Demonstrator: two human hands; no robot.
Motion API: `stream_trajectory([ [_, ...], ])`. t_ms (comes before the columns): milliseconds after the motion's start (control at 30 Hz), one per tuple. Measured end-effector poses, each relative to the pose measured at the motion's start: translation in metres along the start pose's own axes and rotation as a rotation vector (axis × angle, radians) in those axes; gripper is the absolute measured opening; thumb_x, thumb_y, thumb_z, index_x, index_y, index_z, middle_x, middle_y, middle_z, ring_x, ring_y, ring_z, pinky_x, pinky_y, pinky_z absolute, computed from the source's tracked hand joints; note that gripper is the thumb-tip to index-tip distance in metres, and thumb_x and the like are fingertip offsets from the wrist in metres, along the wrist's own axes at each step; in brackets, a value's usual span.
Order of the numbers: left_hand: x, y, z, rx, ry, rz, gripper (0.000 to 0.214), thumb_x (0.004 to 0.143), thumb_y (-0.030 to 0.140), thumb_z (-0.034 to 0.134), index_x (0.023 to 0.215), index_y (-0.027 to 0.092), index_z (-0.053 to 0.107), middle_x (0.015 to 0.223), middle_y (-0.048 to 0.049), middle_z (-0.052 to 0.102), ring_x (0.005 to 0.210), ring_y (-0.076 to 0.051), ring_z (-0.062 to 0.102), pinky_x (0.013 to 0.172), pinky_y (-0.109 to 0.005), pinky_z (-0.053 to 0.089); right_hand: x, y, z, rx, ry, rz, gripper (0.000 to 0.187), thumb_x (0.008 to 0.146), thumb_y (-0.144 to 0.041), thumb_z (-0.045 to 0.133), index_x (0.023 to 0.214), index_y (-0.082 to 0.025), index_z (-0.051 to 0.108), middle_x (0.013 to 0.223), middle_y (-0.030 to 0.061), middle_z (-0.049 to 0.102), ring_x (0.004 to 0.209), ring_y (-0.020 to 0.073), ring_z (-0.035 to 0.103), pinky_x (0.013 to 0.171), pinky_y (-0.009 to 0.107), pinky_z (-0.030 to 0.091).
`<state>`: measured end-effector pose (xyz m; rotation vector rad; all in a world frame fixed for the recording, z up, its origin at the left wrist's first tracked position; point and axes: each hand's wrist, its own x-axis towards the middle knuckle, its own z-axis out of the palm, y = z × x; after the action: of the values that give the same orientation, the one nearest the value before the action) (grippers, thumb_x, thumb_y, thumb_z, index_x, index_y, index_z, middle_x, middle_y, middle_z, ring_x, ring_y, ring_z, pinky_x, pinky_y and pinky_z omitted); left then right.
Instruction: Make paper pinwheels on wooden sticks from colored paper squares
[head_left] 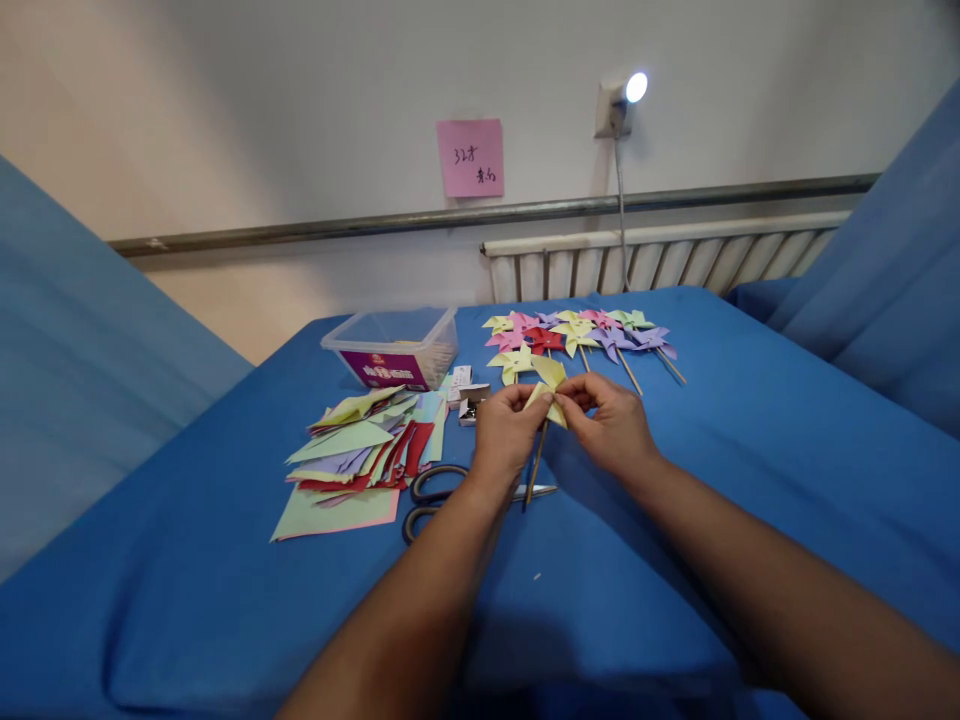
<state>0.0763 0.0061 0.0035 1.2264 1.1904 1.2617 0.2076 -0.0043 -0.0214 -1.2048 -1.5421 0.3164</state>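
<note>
Between my two hands is a pale yellow paper pinwheel [550,374], held up over the table with its wooden stick [537,462] slanting down below. My left hand [507,428] pinches the paper from the left, fingers closed. From the right, my right hand [609,420] has thumb and fingertips closed on the same paper. The fingertips cover the pinwheel's centre. Under my left wrist lie scissors [435,484] with dark handles; part of them is hidden by the forearm. Just beyond my left hand sits a small open box [472,403] with small dark things inside.
Several finished pinwheels [576,335] in mixed colours lie at the back. On the left, a pile of coloured paper [360,450] stands before a clear plastic tub [394,350]. Blue cloth [300,620] covers the table. Blue curtains [90,330] hang on both sides, with a radiator [667,255] behind.
</note>
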Motion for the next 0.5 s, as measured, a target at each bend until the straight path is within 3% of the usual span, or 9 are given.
stream_trajectory([
  [233,0.0009,0.0022,-0.0003,0.036,0.051,0.024,0.012,0.061,0.024,0.073,0.065,0.014,0.068,0.055,0.0026,0.06,0.05,-0.009,0.049,0.049,-0.021,0.035,-0.0012,-0.0031,0.0009,0.042,-0.013,0.031,0.009,0.079,-0.028,0.061,0.078,-0.02,0.064,0.069,0.0003,0.067,0.058,0.0133,0.061,0.057,0.025,0.049],
  [500,0.0043,-0.0037,-0.0021,-0.13,0.055,-0.097,0.015,0.059,0.024,0.073,0.066,0.013,0.065,0.052,0.0027,0.059,0.045,-0.009,0.049,0.048,-0.02,0.038,0.0023,-0.0002,0.0041,0.34,0.067,0.242,0.015,0.074,-0.033,0.066,0.078,-0.019,0.062,0.065,-0.0003,0.064,0.057,0.013,0.058,0.056,0.026,0.047],
])
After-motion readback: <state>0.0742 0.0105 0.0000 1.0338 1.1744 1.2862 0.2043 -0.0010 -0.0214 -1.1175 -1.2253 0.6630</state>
